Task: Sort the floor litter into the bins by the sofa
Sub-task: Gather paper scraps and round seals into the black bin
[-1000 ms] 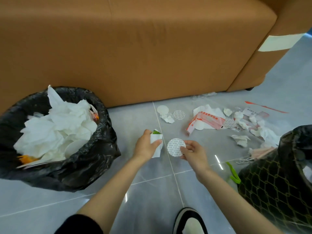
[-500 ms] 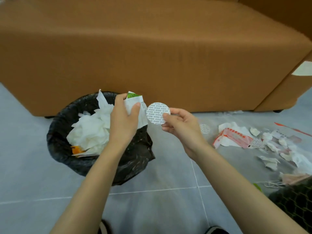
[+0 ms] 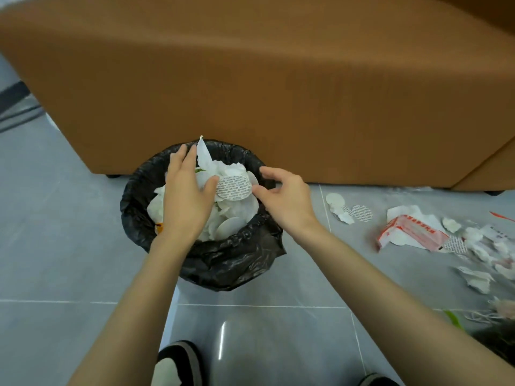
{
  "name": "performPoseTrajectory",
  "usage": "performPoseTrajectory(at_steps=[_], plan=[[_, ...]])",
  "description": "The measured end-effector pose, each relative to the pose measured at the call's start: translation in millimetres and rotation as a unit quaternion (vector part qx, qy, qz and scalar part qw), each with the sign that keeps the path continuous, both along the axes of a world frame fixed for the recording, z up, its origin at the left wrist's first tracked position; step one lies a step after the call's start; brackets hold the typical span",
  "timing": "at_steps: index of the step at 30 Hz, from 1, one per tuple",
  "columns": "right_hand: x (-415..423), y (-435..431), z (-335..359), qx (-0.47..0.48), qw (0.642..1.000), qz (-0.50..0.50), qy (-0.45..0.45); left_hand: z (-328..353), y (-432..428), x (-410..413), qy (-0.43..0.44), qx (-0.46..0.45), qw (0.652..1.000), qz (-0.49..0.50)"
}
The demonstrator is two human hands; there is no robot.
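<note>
Nearest the camera: a black slipper (image 3: 178,360) with a pale insole, seen on the floor (image 3: 69,246). Floor: large grey glossy tiles, thin pale grout lines, one streak of reflected light.

Two bare forearms are extended forward over the bin (image 3: 223,263). Bin: round, lined with a crinkled, shiny black plastic bag whose slack folds spill over the rim toward the camera. Contents: a heap of crumpled white tissue (image 3: 223,171), soft and creased, with one pointed corner standing above the rim; plain white discs (image 3: 231,227), flat and smooth, at the near side.

Left hand (image 3: 186,201): held palm-down over the heap, fingers straight and together, thumb spread out toward the printed disc (image 3: 233,188); nothing is gripped. Right hand (image 3: 287,199): fingers loosely spread and slightly bent above the bin's right rim. The printed disc, a thin white circle covered in fine grey text, is seen over the heap between the two hands, its right edge at the right thumb tip; no pinch is seen.

Right of the bin, unsorted litter is scattered on the tiles: two round seals (image 3: 361,213), a torn red-and-white carton (image 3: 409,231), crumpled white scraps (image 3: 476,280).

Behind, touching the bin's far rim: a tan sofa (image 3: 278,93), smooth matte upholstery.
</note>
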State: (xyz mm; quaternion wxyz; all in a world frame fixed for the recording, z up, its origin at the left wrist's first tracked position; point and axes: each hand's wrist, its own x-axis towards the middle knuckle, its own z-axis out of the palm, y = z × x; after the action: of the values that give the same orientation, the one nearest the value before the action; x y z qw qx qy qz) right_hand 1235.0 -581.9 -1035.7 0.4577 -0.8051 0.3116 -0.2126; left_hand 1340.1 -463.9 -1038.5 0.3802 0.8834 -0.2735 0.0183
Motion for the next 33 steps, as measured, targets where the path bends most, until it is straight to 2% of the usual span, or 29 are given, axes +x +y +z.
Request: performPoseTrajectory(at_steps=[12, 16, 25, 33], plan=[[-76.6, -59.5, -27.1, 0.076, 0.987, -0.140, 0.017, 10.6, -70.4, -49.8, -0.031, -0.058, 0.988, -0.137], [-110.5, -88.5, -48.7, 0.090, 0.977, -0.185, 0.049, 2.6, -110.8, -76.6, -0.010, -0.063, 0.976, -0.208], [-193.8, -152.5, -102.1, 0.106, 0.937, -0.287, 0.169, -52.5, -198.7, -135.2, 0.093, 0.072, 0.941, -0.319], [-211.1, -198.0, -125.0, 0.057, 0.918, -0.281, 0.274, -110.5, -238.8, -147.5, 0.095, 0.208, 0.910, -0.346]])
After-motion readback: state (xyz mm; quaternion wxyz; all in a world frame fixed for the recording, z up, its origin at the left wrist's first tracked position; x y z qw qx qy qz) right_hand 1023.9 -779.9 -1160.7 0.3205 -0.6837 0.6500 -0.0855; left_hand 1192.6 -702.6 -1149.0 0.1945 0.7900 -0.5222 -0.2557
